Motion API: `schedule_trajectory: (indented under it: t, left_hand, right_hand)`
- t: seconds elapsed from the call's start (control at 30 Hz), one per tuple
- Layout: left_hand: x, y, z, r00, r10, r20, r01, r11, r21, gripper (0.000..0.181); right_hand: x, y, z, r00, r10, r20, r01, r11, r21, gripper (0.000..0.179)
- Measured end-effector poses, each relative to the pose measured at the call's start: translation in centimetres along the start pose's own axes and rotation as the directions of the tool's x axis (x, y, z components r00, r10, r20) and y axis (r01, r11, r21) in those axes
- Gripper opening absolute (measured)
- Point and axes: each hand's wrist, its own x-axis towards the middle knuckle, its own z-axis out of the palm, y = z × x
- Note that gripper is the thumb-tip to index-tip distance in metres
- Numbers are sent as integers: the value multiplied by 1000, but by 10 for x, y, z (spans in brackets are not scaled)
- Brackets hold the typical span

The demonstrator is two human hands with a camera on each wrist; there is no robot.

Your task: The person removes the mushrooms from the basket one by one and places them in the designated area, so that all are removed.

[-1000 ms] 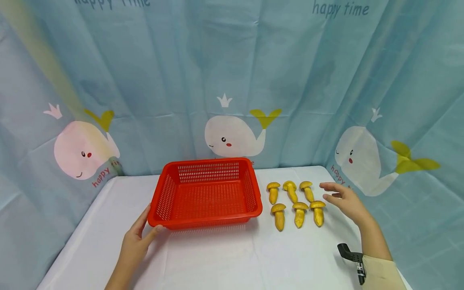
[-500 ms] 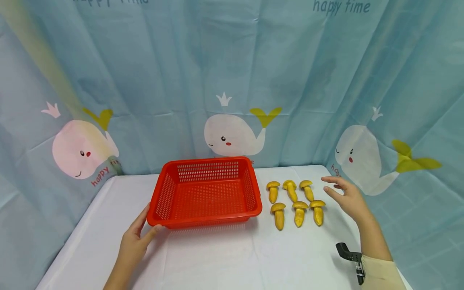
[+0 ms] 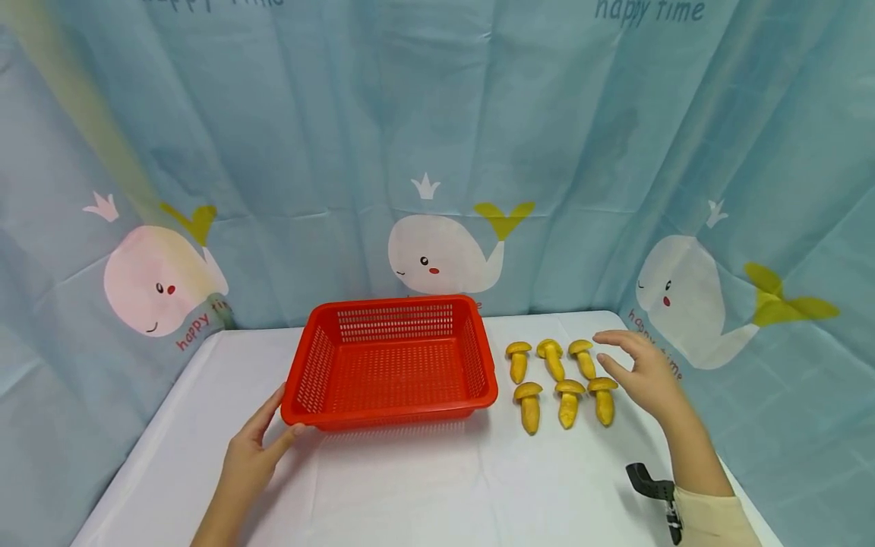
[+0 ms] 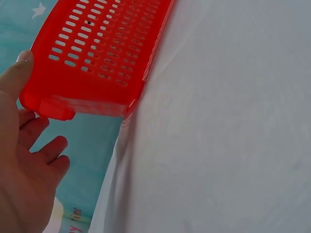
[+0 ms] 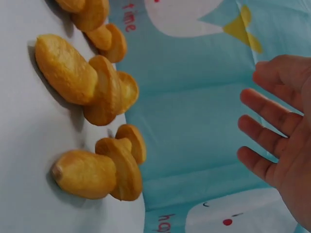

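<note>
A red plastic basket (image 3: 393, 417) with slotted walls stands at the middle of the table. My left hand (image 3: 253, 456) holds its near left corner. In the left wrist view the thumb (image 4: 22, 68) lies against the red rim, the index fingertip is partly hidden behind the corner, and the other fingers are loosely bent below. Right of the basket, several yellow mushrooms (image 3: 569, 404) lie in two rows. My right hand (image 3: 642, 372) hovers beside the right end of the rows, nearest the far right mushroom (image 3: 582, 358). Its fingers are spread and hold nothing.
A white cloth (image 3: 410, 486) covers the table. A pale blue curtain (image 3: 307, 167) printed with whales hangs behind the table and on both sides. A black device (image 3: 652, 486) is strapped at the right wrist, by the sleeve (image 3: 714, 520).
My right hand has risen slightly, then shifted left toward the far right mushroom. The left hand stays at the basket's corner; basket and mushrooms keep their places.
</note>
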Motion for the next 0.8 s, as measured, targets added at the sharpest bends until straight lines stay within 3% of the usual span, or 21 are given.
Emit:
schedule_trajectory:
  t: [0.13, 0.3, 0.53, 0.8]
  left_hand:
    - [-2, 4, -5, 1000, -19, 17, 18, 1000, 25, 77]
    - [-2, 2, -10, 999, 34, 8, -35, 997, 62, 71]
    - [-3, 6, -24, 998, 47, 32, -50, 992, 113, 66]
    - [-5, 4, -38, 980, 191, 53, -198, 953, 231, 65]
  right_hand:
    - [-1, -7, 6, 999, -44, -3, 43, 998, -44, 30]
    - [-5, -11, 16, 995, -101, -1, 101, 993, -53, 30]
    - [-6, -20, 22, 986, -164, 27, 166, 982, -88, 31]
    - [-12, -28, 25, 964, -265, 36, 267, 952, -147, 31]
